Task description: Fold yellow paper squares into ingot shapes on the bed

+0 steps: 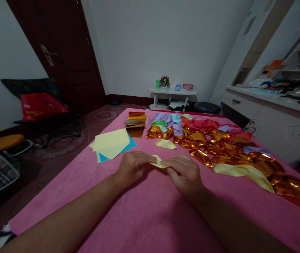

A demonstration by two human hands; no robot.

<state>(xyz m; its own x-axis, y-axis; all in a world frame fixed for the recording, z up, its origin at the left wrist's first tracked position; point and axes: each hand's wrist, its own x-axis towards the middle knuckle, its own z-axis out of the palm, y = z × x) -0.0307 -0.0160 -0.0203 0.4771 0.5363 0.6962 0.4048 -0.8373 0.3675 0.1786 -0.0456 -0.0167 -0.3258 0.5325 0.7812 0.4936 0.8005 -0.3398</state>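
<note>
A small folded piece of pale yellow paper [159, 161] is pinched between both hands, just above the pink cloth [144, 211]. My left hand [132, 167] closes on its left end, and my right hand [185, 172] grips the right end. Just beyond them lies a folded yellow paper shape [166, 144]. To the left sits a stack of yellow paper sheets [111, 140] with a blue sheet [132, 144] showing beneath. Behind it is a pile of gold foil sheets [135, 131].
Many folded gold foil pieces [202, 157] and coloured paper pieces [199, 123] cover the right side. A larger yellow folded piece [243, 172] lies among them. A white oval table [172, 91] stands by the wall; a chair with a red bag [43, 105] is at left.
</note>
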